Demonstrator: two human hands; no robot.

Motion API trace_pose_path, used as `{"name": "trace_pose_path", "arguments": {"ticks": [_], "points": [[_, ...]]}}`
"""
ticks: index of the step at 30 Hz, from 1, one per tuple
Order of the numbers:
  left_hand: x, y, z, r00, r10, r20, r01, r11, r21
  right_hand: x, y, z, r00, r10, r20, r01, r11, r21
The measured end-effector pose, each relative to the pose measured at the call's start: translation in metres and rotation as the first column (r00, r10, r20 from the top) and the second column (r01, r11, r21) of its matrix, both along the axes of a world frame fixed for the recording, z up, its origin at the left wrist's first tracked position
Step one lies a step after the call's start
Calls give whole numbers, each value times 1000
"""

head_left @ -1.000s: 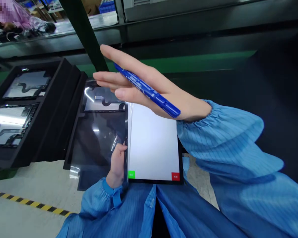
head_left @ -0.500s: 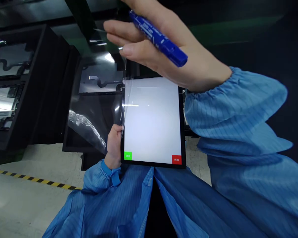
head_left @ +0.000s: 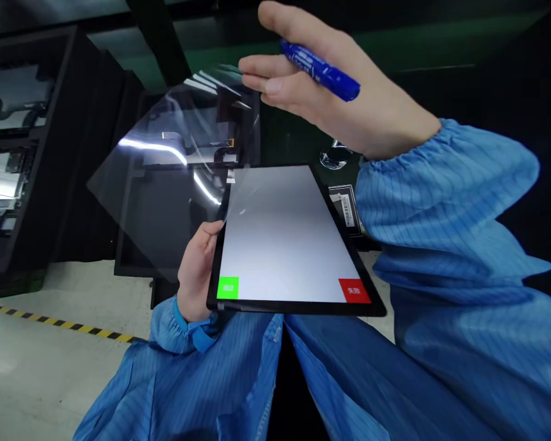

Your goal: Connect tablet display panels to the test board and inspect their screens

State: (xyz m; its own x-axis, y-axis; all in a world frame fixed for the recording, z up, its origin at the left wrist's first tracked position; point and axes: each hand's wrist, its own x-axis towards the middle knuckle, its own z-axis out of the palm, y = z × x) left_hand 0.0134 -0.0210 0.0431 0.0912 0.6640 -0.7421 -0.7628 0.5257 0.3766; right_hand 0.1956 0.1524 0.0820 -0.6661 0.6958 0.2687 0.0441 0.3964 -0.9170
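My left hand [head_left: 196,269] is closed on the left edge of a tablet [head_left: 282,236], whose lit white screen has a green box at the lower left and a red box at the lower right. Above the tablet's far right side, my right hand [head_left: 330,86] carries a blue marker [head_left: 320,70], lodged by the thumb and lying across the fingers. A clear plastic film [head_left: 165,165] stretches from near the tablet's left edge up toward my right fingertips. Whether those fingers touch the film I cannot tell.
Black foam trays [head_left: 153,214] with device parts lie behind the film, and more stacked trays [head_left: 68,153] stand at the left. Right of the tablet are a labelled black box [head_left: 346,209] and a round shiny item [head_left: 335,155]. Yellow-black tape [head_left: 59,323] marks the floor.
My right hand has moved right and slightly away from the tablet. The film has spread out flatter toward the left. The tablet's near edge has come up, tilting the screen.
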Motion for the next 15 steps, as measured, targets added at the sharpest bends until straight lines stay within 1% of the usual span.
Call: {"name": "trace_pose_path", "arguments": {"ticks": [2,5,7,9,11,15], "points": [[1,0,5,999,39,31,-38,999,-18,-1,-2,-1,1000,2,16,-2,1000,25],[2,1,9,998,44,43,-43,999,-18,-1,-5,0,999,21,42,-24,996,83],[1,4,9,997,30,69,-29,999,-21,-1,-8,1,998,19,61,-25,995,101],[-1,5,5,994,18,103,-17,1000,-7,0,-10,3,997,19,72,-26,995,97],[-2,5,0,995,20,102,-23,999,23,0,-12,5,998,12,68,-17,997,76],[-3,0,-11,999,40,-13,-39,996,81,-3,-13,7,1000,1,12,-2,999,50]]}}
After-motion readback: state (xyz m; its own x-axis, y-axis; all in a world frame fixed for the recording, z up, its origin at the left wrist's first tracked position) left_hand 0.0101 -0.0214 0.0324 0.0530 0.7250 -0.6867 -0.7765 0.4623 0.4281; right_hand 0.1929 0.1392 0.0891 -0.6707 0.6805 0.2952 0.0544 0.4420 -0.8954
